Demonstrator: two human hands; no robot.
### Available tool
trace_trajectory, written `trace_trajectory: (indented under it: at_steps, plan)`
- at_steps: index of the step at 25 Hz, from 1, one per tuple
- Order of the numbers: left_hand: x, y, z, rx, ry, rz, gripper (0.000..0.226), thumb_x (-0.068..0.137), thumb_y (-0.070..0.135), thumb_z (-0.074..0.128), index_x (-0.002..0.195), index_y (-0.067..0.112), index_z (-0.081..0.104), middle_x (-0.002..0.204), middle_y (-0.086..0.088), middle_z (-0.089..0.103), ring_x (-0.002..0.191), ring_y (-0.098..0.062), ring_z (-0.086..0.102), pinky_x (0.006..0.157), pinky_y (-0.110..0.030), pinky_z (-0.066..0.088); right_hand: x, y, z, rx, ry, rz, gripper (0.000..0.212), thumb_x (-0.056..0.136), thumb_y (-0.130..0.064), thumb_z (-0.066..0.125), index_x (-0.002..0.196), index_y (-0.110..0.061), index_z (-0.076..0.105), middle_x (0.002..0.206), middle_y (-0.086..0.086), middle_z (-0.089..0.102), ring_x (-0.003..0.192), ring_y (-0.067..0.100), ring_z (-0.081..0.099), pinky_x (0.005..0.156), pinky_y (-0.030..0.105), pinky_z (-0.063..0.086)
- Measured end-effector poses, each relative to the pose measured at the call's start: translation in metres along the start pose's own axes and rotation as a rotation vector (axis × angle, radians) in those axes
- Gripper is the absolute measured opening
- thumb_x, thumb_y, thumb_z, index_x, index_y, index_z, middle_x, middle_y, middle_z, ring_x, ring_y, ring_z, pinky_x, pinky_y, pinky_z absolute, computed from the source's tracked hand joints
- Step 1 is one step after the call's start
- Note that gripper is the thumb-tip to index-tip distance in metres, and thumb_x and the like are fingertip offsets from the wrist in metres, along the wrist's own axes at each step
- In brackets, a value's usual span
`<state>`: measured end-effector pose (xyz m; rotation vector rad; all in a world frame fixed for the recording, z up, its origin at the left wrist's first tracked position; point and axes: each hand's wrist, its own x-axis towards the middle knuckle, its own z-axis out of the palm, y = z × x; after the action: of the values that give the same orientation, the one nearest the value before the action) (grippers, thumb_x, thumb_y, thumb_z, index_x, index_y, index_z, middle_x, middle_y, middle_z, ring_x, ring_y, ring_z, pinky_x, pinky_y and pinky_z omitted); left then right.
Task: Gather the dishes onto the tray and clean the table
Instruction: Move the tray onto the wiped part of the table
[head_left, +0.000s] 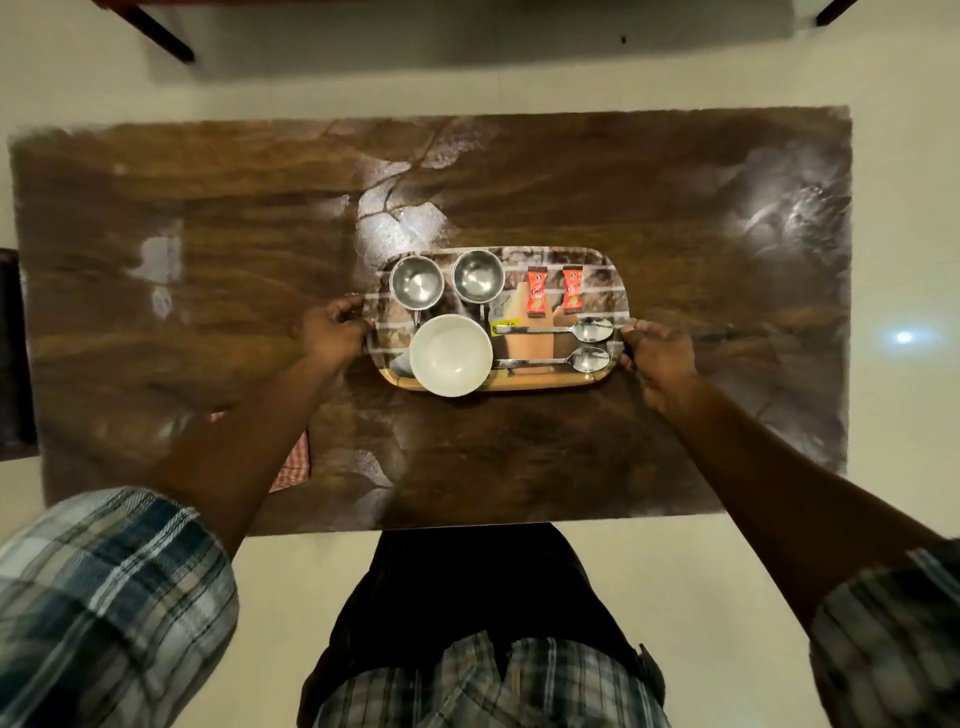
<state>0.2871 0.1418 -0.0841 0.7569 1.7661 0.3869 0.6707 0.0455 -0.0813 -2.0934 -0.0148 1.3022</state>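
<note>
My left grip (337, 330) is clamped on the left end of the tray (571, 254) and my right grip (657, 358) on its right end, fingers curled over the rim. The tray is at the middle of the surface (519, 457); whether it rests there or is raised I cannot tell.

On the tray I count two steel cups (415, 283) at its far left and one white bowl (451, 354) at its near left, overhanging the near rim. Two spoons (571, 330) lie side by side right of the bowl, and two red sachets (535, 291) lie at the far right. A checked cloth (296, 462) lies near-left of the tray, partly under my arm.

I judge the tray stiff and light but slick. The load is loose: cups and spoons would slide and the bowl could break, so both ends must stay level.
</note>
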Motion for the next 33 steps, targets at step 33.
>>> trace_trajectory:
  at_steps: [33]
  plan:
    - [-0.292, -0.013, -0.155, 0.061, 0.088, 0.339, 0.019, 0.098, 0.007, 0.071, 0.11, 0.02, 0.078, 0.11, 0.012, 0.078, 0.097, 0.002, 0.073, 0.085, -0.011, 0.054, -0.284, 0.039, 0.074, -0.218, -0.353, -0.388, 0.028, 0.102, 0.001, 0.066, 0.129, -0.002, 0.071, 0.118, 0.006, 0.077, 0.096, -0.001, 0.07, 0.094, 0.018, 0.056]
